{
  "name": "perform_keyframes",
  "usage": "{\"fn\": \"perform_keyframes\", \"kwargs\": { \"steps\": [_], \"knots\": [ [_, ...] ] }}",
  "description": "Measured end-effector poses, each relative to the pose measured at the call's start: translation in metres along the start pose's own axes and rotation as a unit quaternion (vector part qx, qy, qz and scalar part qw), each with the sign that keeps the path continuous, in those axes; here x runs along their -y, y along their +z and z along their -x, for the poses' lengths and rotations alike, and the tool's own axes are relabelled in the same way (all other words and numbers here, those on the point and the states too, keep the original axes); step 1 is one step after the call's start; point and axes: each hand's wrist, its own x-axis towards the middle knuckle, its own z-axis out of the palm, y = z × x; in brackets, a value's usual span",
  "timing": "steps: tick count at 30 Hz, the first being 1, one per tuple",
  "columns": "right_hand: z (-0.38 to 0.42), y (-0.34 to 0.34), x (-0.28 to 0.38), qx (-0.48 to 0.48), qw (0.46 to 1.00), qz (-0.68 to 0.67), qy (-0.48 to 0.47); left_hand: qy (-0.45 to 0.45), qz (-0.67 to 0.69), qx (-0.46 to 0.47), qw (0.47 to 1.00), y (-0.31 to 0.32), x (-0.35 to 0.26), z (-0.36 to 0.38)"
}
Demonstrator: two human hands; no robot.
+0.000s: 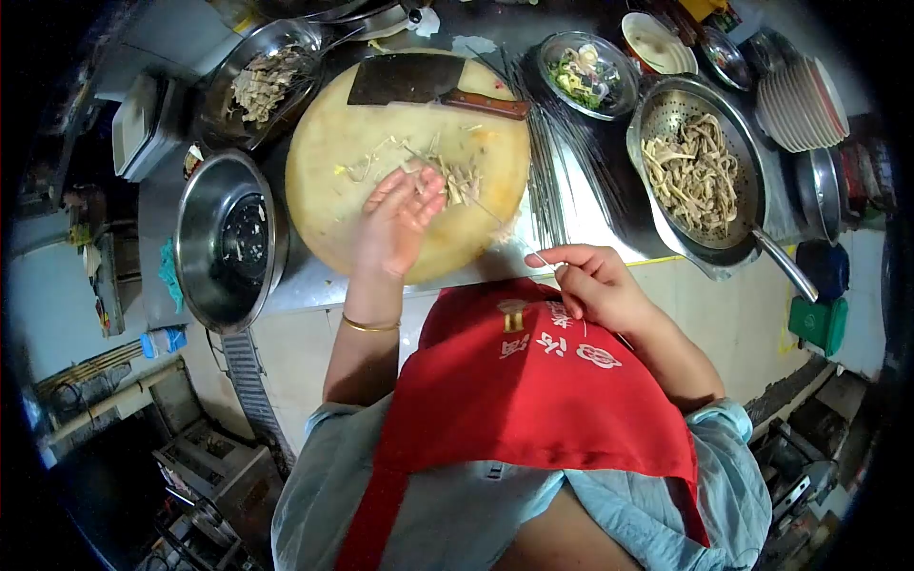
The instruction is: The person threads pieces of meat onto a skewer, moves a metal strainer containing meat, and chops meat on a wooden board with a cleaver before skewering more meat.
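A large round pale wooden chopping board (381,190) lies under the person's left hand (398,224); a dark rectangular cleaver with a wooden handle (419,84) rests at its far edge, beyond the fingertips; the left hand lies flat, fingers loosely spread, pressing on a small pile of pale shredded strips (447,176) that peeks out past the fingertips. The right hand (595,281) sits nearer the red apron (533,381), thumb and forefinger pinched shut on a thin metal skewer (505,226); the skewer is slim, straight and silvery; its long axis runs diagonally from the pinching fingers up towards the strips, tip pointing at the left hand's fingertips.
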Motion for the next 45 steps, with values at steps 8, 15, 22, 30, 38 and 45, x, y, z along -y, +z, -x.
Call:
{"fn": "perform_keyframes", "kwargs": {
  "steps": [8,15,22,30,38,45],
  "knots": [
    [0.012,0.007,0.006,-0.026,0.995,0.091,-0.035,0.001,0.024,0.029,0.999,0.026,-0.013,0.009],
    [0.013,0.009,0.010,-0.022,0.990,0.131,-0.040,0.033,0.009,0.031,0.999,0.023,-0.013,0.009],
    [0.013,0.006,0.007,-0.020,0.986,0.157,-0.045,0.078,-0.046,0.036,0.995,0.023,-0.014,0.011],
    [0.013,0.007,0.007,-0.025,0.986,0.157,-0.046,0.073,-0.027,0.019,0.997,0.026,-0.017,0.014],
    [0.013,0.011,0.010,-0.023,0.988,0.147,-0.038,-0.050,0.134,0.052,0.988,0.016,-0.012,0.012],
    [0.002,0.011,0.003,-0.039,0.990,0.132,-0.034,-0.056,-0.064,0.085,0.993,0.026,0.019,0.023]
  ]
}}
